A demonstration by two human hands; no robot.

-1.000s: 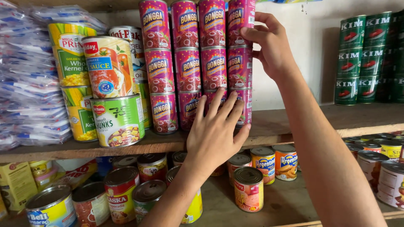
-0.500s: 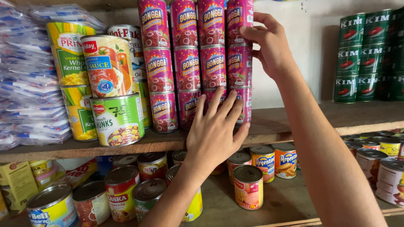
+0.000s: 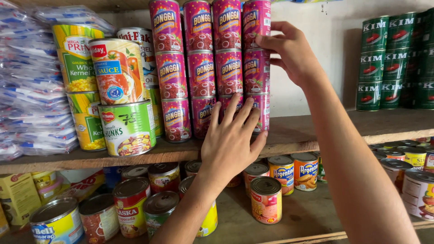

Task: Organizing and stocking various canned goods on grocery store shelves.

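Note:
Stacks of tall pink cans (image 3: 201,68) stand three high on a wooden shelf (image 3: 312,135). My left hand (image 3: 233,135) lies flat with fingers spread against the bottom cans at the right of the stack. My right hand (image 3: 289,54) reaches higher and grips the top pink can (image 3: 257,25) of the rightmost column with thumb and fingertips. Both forearms rise from the lower right.
Left of the pink cans are large green, yellow and red-labelled cans (image 3: 126,126) and clear plastic packets (image 3: 27,90). Dark green cans (image 3: 384,58) are stacked at the right. The lower shelf holds several assorted small cans (image 3: 266,199) and a yellow box (image 3: 16,196).
Both hands stay almost still against the pink cans; the view has shifted only slightly.

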